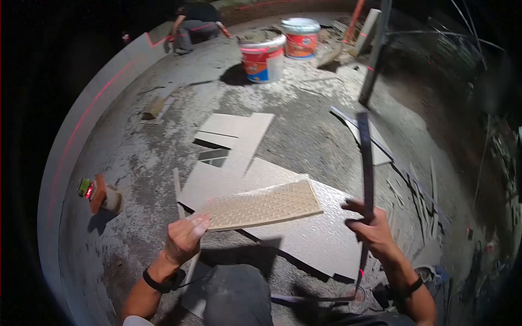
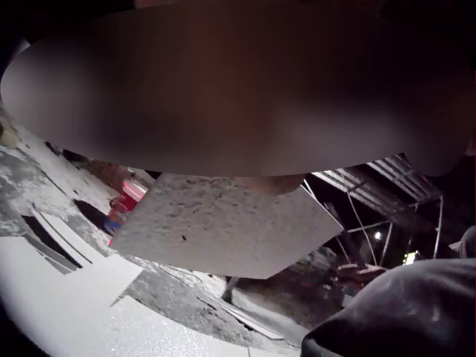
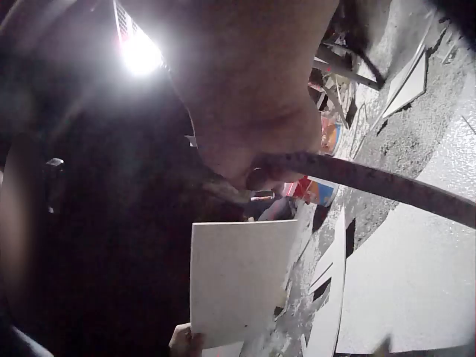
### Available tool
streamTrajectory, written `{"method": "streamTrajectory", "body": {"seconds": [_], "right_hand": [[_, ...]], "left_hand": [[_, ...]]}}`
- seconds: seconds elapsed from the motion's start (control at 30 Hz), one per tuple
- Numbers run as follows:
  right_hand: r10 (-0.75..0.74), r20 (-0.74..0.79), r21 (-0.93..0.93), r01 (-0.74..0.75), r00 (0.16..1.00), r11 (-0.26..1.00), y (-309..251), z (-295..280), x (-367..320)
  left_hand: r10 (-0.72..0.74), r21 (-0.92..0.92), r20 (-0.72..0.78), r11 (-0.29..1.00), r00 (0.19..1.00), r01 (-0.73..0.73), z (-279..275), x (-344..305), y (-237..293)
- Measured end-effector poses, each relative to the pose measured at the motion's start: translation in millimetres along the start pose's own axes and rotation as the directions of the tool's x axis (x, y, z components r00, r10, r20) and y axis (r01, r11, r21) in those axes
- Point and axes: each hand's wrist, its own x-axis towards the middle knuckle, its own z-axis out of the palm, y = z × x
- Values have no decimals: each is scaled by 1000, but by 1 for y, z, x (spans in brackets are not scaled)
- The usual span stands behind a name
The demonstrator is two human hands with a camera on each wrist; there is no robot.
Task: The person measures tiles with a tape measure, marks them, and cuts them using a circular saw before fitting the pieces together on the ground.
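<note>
My left hand [image 1: 185,236] pinches the left end of a cut tile piece [image 1: 266,206], its ribbed tan back facing up towards me in the head view. The same tile [image 3: 242,282] shows as a pale slab in the right wrist view. Upright in my right hand [image 1: 375,231] is a long dark metal square [image 1: 365,168], thumb and fingers round its long blade. Its lower end reaches down by my knees. Below both hands lies a large glossy white tile [image 1: 321,242] with a cut edge. In the left wrist view a dark blur covers most of the left hand.
Cut white tiles [image 1: 239,130] lie beyond the large one. Two paint buckets [image 1: 263,61] stand further back, near a crouching person [image 1: 198,27]. A laser level [image 1: 89,189] glows at left beside the curved low wall [image 1: 81,136]. Thin tile offcuts [image 1: 424,190] litter the right.
</note>
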Motion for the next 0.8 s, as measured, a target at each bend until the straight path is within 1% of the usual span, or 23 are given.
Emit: {"method": "streamTrajectory", "body": {"seconds": [0.07, 0.1, 0.13, 0.17, 0.2, 0.23, 0.27, 0.3, 0.33, 0.37, 0.4, 0.43, 0.47, 0.5, 0.53, 0.57, 0.6, 0.63, 0.67, 0.7, 0.73, 0.77, 0.8], "right_hand": [[15, 70, 52, -19, 997, 998, -4, 3, 0], [27, 112, 93, -37, 993, 995, -2, 2, -1], [89, 137, 13, -92, 987, 996, 0, -3, -2], [100, 137, 14, -103, 986, 995, 13, -10, -3], [-110, 147, -145, 131, 983, 981, 34, -19, 0], [-186, 131, -183, 208, 974, 961, 34, -16, -3], [-262, 115, -225, 282, 958, 933, 34, -13, -6], [-258, 126, -212, 280, 958, 936, 37, -16, -6], [-257, 129, -261, 283, 958, 923, 41, -23, -6], [-258, 134, -310, 287, 957, 906, 44, -29, -5], [-258, 101, -307, 277, 961, 911, 43, -32, -7], [-301, 112, -327, 321, 947, 889, 46, -39, -5], [-190, 56, -225, 198, 980, 954, 42, -42, -6], [-70, 16, -115, 71, 997, 991, 39, -45, -7], [-88, 5, -150, 88, 996, 985, 40, -52, -6], [-56, -20, -67, 55, 998, 996, 48, -58, -5], [-4, -75, 75, 9, 997, 997, 51, -60, 0], [64, -136, 204, -35, 989, 978, 50, -62, -2], [111, -90, 241, -87, 990, 967, 55, -71, -4], [170, -157, 258, -126, 973, 958, 55, -69, -4], [192, -153, 285, -143, 969, 948, 54, -73, -4], [214, -151, 310, -159, 965, 937, 56, -76, -5], [213, -143, 305, -162, 966, 938, 63, -83, -4]], "left_hand": [[103, 5, 39, 995, 994, -103, 12, 18, 9], [105, -17, 45, 994, 993, -105, 18, 25, 13], [144, -31, 70, 989, 987, -142, 23, 31, 17], [179, -36, 94, 984, 979, -176, 27, 38, 19], [201, -31, 89, 980, 976, -199, 31, 46, 21], [188, -24, 100, 982, 977, -187, 33, 51, 23], [216, -46, 114, 976, 970, -212, 35, 58, 24], [245, -71, 128, 969, 961, -238, 39, 65, 26], [263, -90, 85, 963, 961, -255, 45, 73, 27], [254, -83, 96, 966, 962, -246, 47, 80, 27], [241, -87, 140, 969, 960, -230, 47, 87, 26], [226, -87, 187, 973, 956, -213, 47, 95, 24], [188, -97, 182, 980, 965, -173, 51, 105, 22], [117, -53, 359, 993, 926, -105, 45, 115, 21], [87, -131, 372, 991, 924, -40, 51, 123, 17], [59, -209, 383, 978, 922, 24, 61, 133, 12], [-17, -323, 441, 930, 897, 176, 69, 150, 5], [-72, -436, 495, 841, 866, 319, 78, 161, -1], [-159, -437, 622, 742, 766, 509, 87, 162, -6], [-265, -506, 696, 478, 668, 718, 102, 156, -9], [-325, -545, 732, 248, 599, 801, 112, 151, -7], [-362, -561, 771, 2, 524, 828, 122, 142, -4], [-352, -494, 813, 5, 464, 869, 134, 125, -7]]}}
